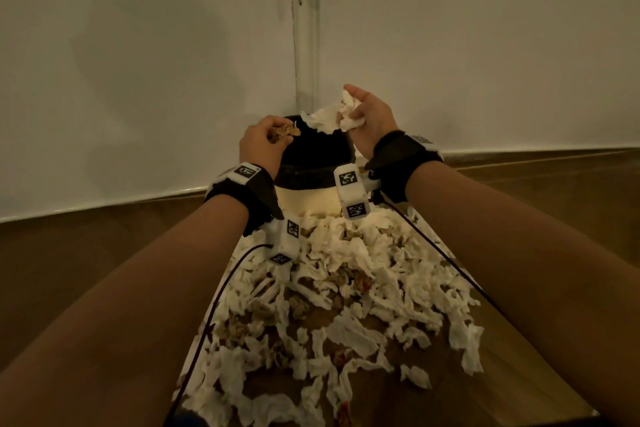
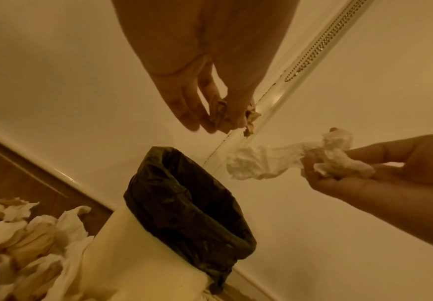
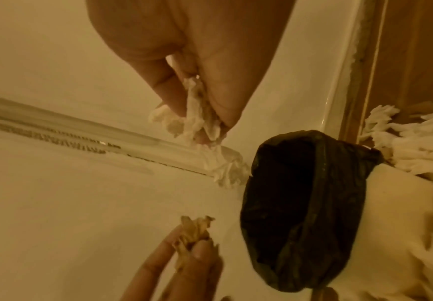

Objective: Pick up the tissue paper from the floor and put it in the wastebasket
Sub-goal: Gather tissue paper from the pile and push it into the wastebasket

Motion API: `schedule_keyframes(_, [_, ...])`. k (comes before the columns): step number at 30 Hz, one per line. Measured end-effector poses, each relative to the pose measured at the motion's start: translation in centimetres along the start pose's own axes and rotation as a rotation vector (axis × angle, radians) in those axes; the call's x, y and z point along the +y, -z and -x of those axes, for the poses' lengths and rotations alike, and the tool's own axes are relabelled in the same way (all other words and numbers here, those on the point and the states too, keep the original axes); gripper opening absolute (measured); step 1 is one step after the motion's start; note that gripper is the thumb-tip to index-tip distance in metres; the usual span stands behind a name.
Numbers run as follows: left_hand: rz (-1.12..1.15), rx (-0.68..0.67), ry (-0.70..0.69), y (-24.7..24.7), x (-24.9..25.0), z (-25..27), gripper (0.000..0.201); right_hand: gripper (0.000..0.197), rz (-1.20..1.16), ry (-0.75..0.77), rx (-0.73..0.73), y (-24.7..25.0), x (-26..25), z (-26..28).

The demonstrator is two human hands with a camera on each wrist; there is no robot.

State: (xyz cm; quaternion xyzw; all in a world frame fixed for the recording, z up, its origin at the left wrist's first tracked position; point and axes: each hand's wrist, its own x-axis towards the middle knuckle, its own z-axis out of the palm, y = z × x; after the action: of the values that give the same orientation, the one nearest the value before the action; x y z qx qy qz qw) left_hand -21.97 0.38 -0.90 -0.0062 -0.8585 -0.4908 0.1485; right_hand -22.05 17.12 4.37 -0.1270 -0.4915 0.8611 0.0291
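A cream wastebasket (image 1: 308,201) lined with a black bag (image 2: 184,203) stands in the room's corner. Over its left rim my left hand (image 1: 266,142) pinches a small brownish tissue scrap (image 1: 285,132), also seen in the left wrist view as a crumpled scrap (image 2: 223,114). My right hand (image 1: 367,118) grips a crumpled white tissue (image 1: 329,118) above the bag's opening, and a loose tail of that tissue (image 2: 259,163) hangs toward the basket. In the right wrist view the white tissue (image 3: 195,122) sits between the thumb and fingers beside the bag (image 3: 300,203).
Several white and stained tissue pieces (image 1: 346,288) lie heaped on the wooden floor (image 1: 86,253) in front of the basket. White walls (image 1: 138,62) meet in a corner behind it, with a skirting strip along the floor. Cables run from both wrist cameras.
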Motion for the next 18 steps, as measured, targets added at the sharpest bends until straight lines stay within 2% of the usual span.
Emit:
schedule_keyframes(4, [-0.006, -0.014, 0.084, -0.8, -1.7, -0.2, 0.025, 0.045, 0.275, -0.027, -0.001, 0.8, 3.3, -1.8])
schedule_keyframes(6, [-0.008, -0.063, 0.144, -1.5, -2.5, -0.2, 0.029, 0.059, 0.487, -0.077, -0.028, 1.6, 5.1, -2.5])
schedule_keyframes(8, [0.004, -0.124, 0.204, -2.1, -3.1, -0.2, 0.035, 0.066, 0.589, -0.088, -0.047, 2.0, 6.2, -2.8])
schedule_keyframes(13, [0.070, -0.207, 0.295, -2.8, -3.7, -0.3, 0.042, 0.053, 0.403, -0.095, -0.037, 2.1, 7.4, -3.5])
schedule_keyframes(18, [0.146, -0.152, 0.206, -3.4, -3.6, 1.4, 0.030, 0.058, 0.287, -0.032, -0.052, 3.3, 7.0, -2.8])
